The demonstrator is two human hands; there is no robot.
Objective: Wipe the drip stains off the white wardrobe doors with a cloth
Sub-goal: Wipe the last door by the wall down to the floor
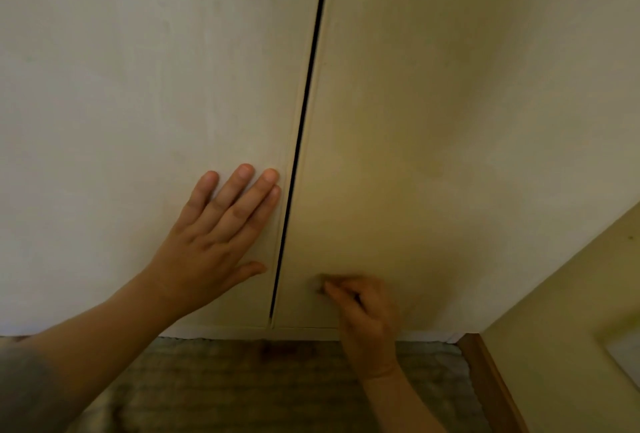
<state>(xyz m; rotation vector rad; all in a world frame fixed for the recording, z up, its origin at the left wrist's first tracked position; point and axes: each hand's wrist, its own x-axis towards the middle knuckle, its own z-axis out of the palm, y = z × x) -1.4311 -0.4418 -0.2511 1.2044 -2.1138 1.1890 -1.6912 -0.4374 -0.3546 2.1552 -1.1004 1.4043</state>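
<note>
Two white wardrobe doors fill the view, the left door (138, 86) and the right door (450, 103), split by a dark vertical gap (304, 103). My left hand (214, 238) lies flat and open on the left door, fingertips beside the gap. My right hand (363, 315) is low on the right door, fingers closed on a small greyish cloth (320, 283) pressed against the panel. The cloth is blurred and mostly hidden by the fingers. No drip stains show clearly.
A woven rug (242, 384) covers the floor below the doors. A wooden skirting strip (491, 384) runs along a pale wall (571, 294) at the right, close to my right arm.
</note>
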